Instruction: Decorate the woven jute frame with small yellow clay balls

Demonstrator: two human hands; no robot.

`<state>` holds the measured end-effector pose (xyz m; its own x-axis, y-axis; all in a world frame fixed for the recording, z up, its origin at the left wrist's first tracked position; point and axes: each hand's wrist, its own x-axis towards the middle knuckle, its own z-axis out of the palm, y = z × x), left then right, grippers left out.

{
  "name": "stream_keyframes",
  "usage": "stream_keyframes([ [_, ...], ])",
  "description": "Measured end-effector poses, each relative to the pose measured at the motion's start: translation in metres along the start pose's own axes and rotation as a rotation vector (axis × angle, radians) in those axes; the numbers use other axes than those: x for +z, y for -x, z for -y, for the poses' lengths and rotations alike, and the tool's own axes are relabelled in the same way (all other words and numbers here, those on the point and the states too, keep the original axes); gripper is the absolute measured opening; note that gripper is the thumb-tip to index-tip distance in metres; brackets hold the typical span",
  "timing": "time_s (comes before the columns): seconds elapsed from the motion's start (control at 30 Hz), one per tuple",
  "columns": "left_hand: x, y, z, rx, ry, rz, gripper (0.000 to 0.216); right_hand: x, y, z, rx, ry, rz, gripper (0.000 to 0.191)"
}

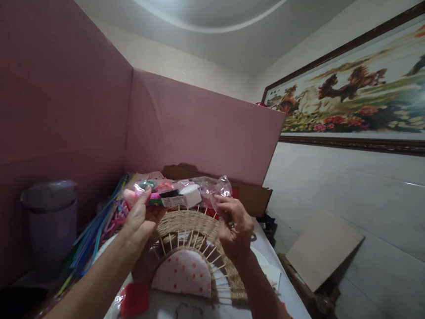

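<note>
I hold the clear plastic packet (174, 194) at 12 o'clock, left hand (142, 219) gripping, right hand (236, 228) pinching its 3-o'clock end; too hard a tug might split it over the woven straw fan (188, 222).

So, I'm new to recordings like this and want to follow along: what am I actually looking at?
There's no machine here, just one person's bare hands. The only picture comes from a camera worn on the head, looking forward and down. The left hand holds a clear plastic bag of colourful items, and the right hand pinches its loose end. Below, on the white table, is a fan-shaped woven piece with thin sticks and a dotted half-circle. Nearby are coloured strips and something red.
</note>
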<state>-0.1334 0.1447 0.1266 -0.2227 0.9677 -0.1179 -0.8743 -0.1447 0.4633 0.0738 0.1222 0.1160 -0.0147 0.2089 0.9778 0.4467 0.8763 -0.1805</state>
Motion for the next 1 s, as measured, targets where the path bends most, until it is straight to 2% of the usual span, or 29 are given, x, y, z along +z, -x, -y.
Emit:
stream_keyframes([
  [0.1, -0.002, -0.003, -0.001, 0.004, 0.031, 0.022, 0.007, 0.005, 0.002, 0.003, 0.195, -0.156, 0.065, 0.012],
  [0.2, -0.003, -0.006, -0.002, 0.007, 0.058, 0.07, 0.007, 0.007, 0.0, 0.005, 0.461, -0.32, 0.023, 0.021],
  [0.27, -0.004, -0.007, -0.003, -0.006, 0.063, 0.095, 0.008, 0.005, -0.004, 0.005, 0.551, -0.331, 0.038, 0.024],
  [0.43, -0.003, -0.002, -0.002, -0.038, 0.073, 0.116, 0.012, 0.002, -0.009, -0.001, 0.585, -0.271, 0.103, 0.021],
  [0.53, 0.0, 0.003, 0.0, -0.054, 0.081, 0.134, 0.025, 0.004, -0.006, -0.011, 0.71, -0.302, 0.084, 0.021],
  [0.67, 0.003, 0.006, 0.001, -0.067, 0.085, 0.162, 0.034, 0.006, -0.004, -0.021, 0.88, -0.468, 0.027, 0.023],
  [0.8, 0.001, 0.003, 0.001, -0.052, 0.082, 0.178, 0.028, 0.005, -0.007, -0.025, 0.984, -0.557, 0.024, 0.03],
  [0.9, -0.003, -0.001, 0.002, -0.035, 0.071, 0.176, 0.018, 0.004, -0.007, -0.027, 0.987, -0.605, 0.008, 0.031],
  [1.0, -0.004, -0.003, 0.001, -0.012, 0.037, 0.169, 0.014, 0.003, -0.008, -0.026, 0.972, -0.676, 0.061, 0.029],
])
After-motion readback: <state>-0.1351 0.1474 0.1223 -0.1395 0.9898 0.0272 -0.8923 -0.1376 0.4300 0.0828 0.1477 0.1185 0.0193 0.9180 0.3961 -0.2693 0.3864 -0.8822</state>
